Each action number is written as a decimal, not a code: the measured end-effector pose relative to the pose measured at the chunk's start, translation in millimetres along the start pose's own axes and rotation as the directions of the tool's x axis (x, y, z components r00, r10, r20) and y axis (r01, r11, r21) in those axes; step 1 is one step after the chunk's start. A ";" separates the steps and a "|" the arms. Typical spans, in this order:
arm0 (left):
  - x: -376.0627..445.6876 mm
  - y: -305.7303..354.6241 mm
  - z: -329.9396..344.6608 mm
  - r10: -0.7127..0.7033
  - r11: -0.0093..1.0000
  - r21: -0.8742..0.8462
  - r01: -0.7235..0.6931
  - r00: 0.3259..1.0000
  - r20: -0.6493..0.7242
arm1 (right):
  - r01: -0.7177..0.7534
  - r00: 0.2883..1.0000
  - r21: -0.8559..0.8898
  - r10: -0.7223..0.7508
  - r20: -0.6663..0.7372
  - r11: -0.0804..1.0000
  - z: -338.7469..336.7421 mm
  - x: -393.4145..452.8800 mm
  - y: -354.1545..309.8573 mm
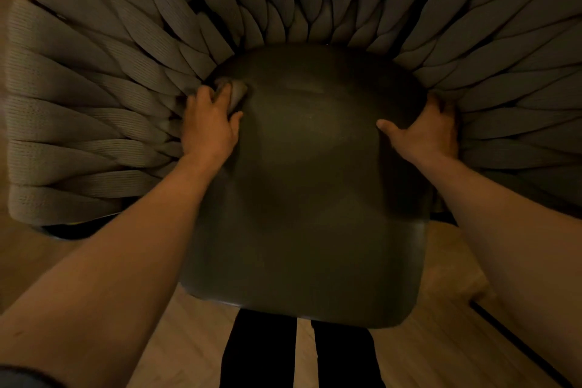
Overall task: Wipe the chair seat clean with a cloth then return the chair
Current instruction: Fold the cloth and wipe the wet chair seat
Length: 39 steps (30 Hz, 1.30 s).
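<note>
Seat: dark olive-grey, plain, smooth sheen. Straps fanning round the seat's far and side edges: grey-beige, fine ribbed knit pattern. Cloth at the seat's far left corner: pale grey-brown. Floor below the seat: light brown wood grain. Trousers below the seat's near edge: black.

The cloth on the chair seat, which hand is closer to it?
Left. The left hand presses on the cloth at the seat's back left corner. The right hand rests across the seat on its right edge, away from the cloth.
</note>
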State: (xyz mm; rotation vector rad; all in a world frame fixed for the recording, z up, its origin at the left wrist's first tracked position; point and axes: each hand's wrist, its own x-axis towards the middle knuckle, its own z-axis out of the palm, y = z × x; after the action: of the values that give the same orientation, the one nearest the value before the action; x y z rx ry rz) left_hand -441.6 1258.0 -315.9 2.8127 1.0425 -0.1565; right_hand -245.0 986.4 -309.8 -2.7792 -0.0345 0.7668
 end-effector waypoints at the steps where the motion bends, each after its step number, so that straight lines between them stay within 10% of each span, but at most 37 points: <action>1: 0.4 0.2 1.2 -0.024 0.996 -0.086 0.024 1.000 0.005 | -0.017 1.000 0.017 0.017 0.002 1.000 -0.4 -0.4 1.2; 9: 22.0 -8.2 -1.2 -0.233 0.963 -0.153 0.223 0.971 -0.049 | -0.028 0.999 0.119 0.024 0.041 0.992 -4.7 2.8 6.2; 22: 14.5 102.1 18.4 -0.051 0.930 -0.354 0.099 0.989 0.141 | -0.077 0.992 0.347 0.035 0.124 0.935 -18.2 0.9 25.3; 34: -10.4 248.0 36.8 0.339 0.877 -0.431 -0.212 0.909 0.242 | -0.063 0.986 0.370 0.000 0.167 0.927 -18.5 -2.8 39.6; 39: -13.4 247.0 35.0 0.511 0.858 -0.176 -0.482 0.834 0.207 | -0.008 0.987 0.300 -0.040 0.154 0.954 -20.1 -2.1 38.3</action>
State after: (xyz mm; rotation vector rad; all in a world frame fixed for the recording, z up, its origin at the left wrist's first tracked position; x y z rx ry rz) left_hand -291.9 1058.2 -325.5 2.7527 0.2347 -0.3616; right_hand -238.3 944.4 -301.8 -2.4252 0.0271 0.9052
